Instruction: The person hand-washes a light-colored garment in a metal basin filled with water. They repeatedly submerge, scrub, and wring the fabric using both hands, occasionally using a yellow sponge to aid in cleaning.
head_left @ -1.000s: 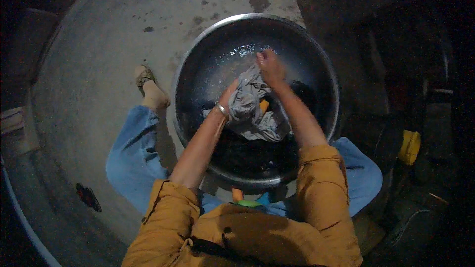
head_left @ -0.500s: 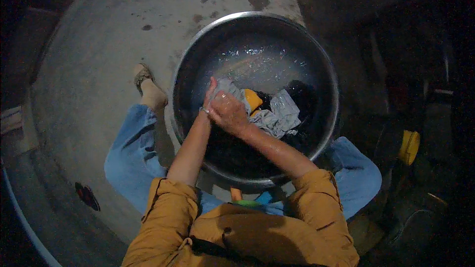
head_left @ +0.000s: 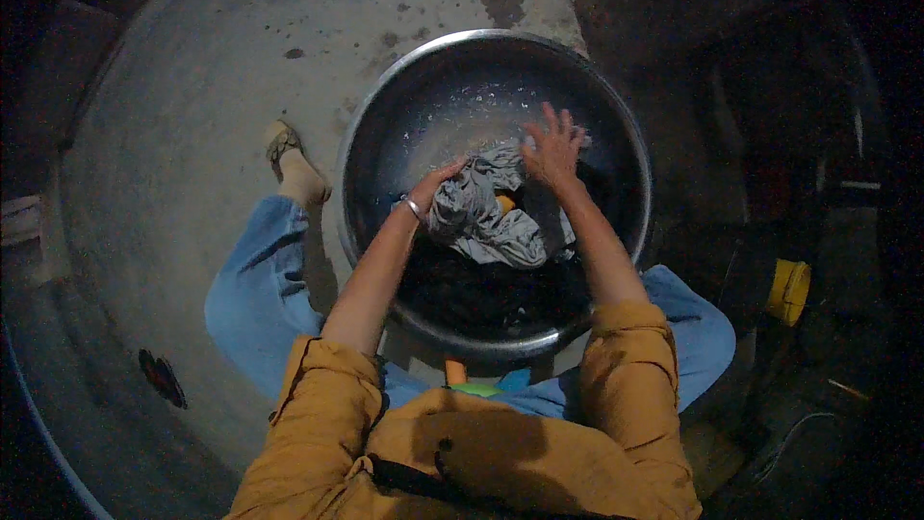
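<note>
A wide, round metal basin [head_left: 358, 125] stands between my bent legs. Inside it lies a wet, crumpled grey garment [head_left: 486, 226], with dark cloth [head_left: 452, 294] below it. A small orange-yellow patch [head_left: 505, 203] shows between the grey folds; I cannot tell what it belongs to. My left hand [head_left: 435, 185] grips the garment's left side, its fingertips partly hidden by the folds. Over the garment's far right part, my right hand [head_left: 555, 149] has its fingers spread, slightly blurred. Whether it touches the fabric is hard to tell.
Water and suds [head_left: 481, 101] glisten at the basin's far side. Wet stains [head_left: 500, 2] mark the concrete floor beyond. A yellow object [head_left: 789, 292] stands in the dark at right. A dark, flat oval thing [head_left: 162, 378] lies at lower left.
My hands were together at the basin's left, closed on the garment. They have parted; the right has moved right and away from me and opened. The grey garment is more spread, covering most of the yellow piece.
</note>
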Demonstrator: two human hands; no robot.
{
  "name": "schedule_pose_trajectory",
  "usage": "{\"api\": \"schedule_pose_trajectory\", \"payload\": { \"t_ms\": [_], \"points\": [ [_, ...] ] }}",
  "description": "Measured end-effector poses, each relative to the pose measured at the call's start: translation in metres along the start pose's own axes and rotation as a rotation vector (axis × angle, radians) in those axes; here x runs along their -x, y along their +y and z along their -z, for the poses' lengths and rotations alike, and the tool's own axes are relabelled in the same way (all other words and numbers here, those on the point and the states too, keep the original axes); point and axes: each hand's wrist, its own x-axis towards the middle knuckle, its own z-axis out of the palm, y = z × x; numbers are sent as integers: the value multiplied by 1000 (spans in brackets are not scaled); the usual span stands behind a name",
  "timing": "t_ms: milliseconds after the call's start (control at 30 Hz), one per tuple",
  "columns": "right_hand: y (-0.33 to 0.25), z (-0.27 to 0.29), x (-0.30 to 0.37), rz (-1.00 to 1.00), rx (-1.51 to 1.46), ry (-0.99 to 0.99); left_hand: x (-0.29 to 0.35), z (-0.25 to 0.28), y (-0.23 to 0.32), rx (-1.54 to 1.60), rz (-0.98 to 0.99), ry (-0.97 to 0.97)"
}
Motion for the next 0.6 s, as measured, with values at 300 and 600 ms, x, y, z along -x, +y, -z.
{"api": "schedule_pose_trajectory", "payload": {
  "t_ms": [300, 600],
  "points": [
    [-60, -25, 67, 171, -664, -257, -17, 47, 1, -868, 9, -110],
    [-65, 83, 89, -315, -1051, -368, 9, 39, -5, -1044, -343, 299]
  ]
}}
